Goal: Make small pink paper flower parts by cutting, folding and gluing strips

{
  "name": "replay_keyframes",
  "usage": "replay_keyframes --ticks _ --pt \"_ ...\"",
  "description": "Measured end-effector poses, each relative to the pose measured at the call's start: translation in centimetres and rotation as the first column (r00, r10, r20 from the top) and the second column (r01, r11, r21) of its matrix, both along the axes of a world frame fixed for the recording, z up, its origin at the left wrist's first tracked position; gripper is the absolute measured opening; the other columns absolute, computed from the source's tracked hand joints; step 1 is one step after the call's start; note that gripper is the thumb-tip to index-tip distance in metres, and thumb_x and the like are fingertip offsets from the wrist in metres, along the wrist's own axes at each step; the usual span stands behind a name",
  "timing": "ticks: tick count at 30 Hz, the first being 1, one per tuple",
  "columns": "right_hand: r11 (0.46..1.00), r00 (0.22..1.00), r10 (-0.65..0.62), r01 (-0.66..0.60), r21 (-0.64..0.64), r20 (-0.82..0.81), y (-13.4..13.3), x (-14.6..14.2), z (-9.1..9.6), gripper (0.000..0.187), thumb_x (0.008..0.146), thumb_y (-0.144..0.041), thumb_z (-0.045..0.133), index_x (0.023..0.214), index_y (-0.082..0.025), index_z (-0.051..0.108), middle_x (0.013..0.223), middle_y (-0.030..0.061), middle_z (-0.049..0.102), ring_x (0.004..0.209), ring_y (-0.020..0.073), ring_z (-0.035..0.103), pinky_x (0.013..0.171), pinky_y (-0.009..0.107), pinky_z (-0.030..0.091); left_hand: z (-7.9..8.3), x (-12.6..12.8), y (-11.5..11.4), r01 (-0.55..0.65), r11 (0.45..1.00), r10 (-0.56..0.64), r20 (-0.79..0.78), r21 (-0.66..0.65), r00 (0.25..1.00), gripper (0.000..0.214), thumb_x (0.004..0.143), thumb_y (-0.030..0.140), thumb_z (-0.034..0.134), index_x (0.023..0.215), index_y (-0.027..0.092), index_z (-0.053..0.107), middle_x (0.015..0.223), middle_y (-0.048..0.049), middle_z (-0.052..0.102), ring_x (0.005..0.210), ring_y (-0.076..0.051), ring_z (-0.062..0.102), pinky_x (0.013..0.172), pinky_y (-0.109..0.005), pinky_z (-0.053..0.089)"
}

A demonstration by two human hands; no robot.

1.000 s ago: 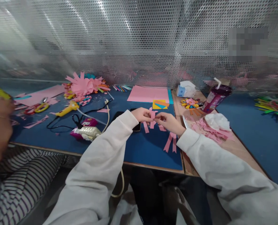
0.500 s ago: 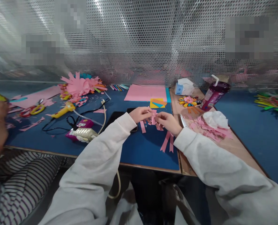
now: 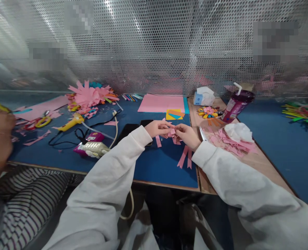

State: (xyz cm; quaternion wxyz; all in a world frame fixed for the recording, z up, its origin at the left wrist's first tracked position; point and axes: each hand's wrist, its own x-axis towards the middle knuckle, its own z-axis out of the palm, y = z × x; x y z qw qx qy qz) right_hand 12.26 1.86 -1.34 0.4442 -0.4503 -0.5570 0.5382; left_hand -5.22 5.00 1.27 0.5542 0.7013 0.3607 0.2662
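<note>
My left hand and my right hand meet over the blue mat, fingertips pinched from both sides on a small pink paper strip. Under and beside the hands lie more pink strips, loose on the mat. A dark phone lies flat just behind my left wrist. Both arms are in pale grey sleeves.
Pink paper sheets and a pink paper flower lie at the back. A yellow glue gun with black cord, scissors, a purple cup, a tissue box and pink scraps surround me. A person in stripes sits left.
The strip between my fingers stood upright before; now it lies lower and flatter between the fingertips. The hands stayed almost in place. The view shifted slightly.
</note>
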Motion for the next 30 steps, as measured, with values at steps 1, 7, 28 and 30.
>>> replay_keyframes --ticks 1,7,28,30 --pt "1.000 1.000 0.000 0.000 0.001 0.002 0.0 0.0 0.0 0.006 0.078 -0.018 0.053 0.076 -0.019 0.047 0.046 -0.0074 0.054 0.037 0.0091 0.054 0.038 0.019 0.042 0.0 0.0 0.0 0.004 1.000 -0.004 -0.003 0.012 1.000 0.041 0.068 0.034 0.074 0.101 0.011 0.065 0.082 -0.0063 0.066 0.070 -0.014 0.065 0.067 -0.029 0.057" --pt "1.000 1.000 0.004 -0.004 0.000 0.013 -0.3 -0.2 0.0 0.008 0.076 -0.015 0.054 0.073 -0.019 0.047 0.049 -0.0072 0.054 0.037 0.0080 0.053 0.037 0.018 0.042 -0.3 0.0 0.2 0.000 0.996 0.005 -0.053 0.084 0.999 0.038 0.065 0.028 0.075 0.097 0.012 0.062 0.085 -0.0055 0.064 0.069 -0.013 0.065 0.068 -0.030 0.057" --pt "0.999 0.998 0.031 -0.032 -0.027 -0.055 -0.3 -0.3 0.1 0.028 0.077 -0.041 0.061 0.073 -0.019 0.044 0.056 -0.0056 0.055 0.041 0.0068 0.053 0.037 0.019 0.041 -0.2 -0.2 0.7 -0.066 0.990 0.070 -0.025 0.125 0.997 0.034 0.063 0.020 0.074 0.094 0.011 0.062 0.083 -0.0057 0.065 0.075 -0.014 0.065 0.075 -0.033 0.055" --pt "0.999 0.998 0.036 -0.037 -0.022 -0.046 -0.3 -0.2 0.0 0.031 0.074 -0.043 0.065 0.073 -0.019 0.044 0.056 -0.0056 0.056 0.043 0.0069 0.055 0.039 0.018 0.041 -0.1 -0.1 0.5 -0.080 0.989 0.082 -0.016 0.124 0.996 0.033 0.064 0.021 0.073 0.093 0.010 0.063 0.086 -0.0067 0.066 0.077 -0.014 0.065 0.076 -0.034 0.055"
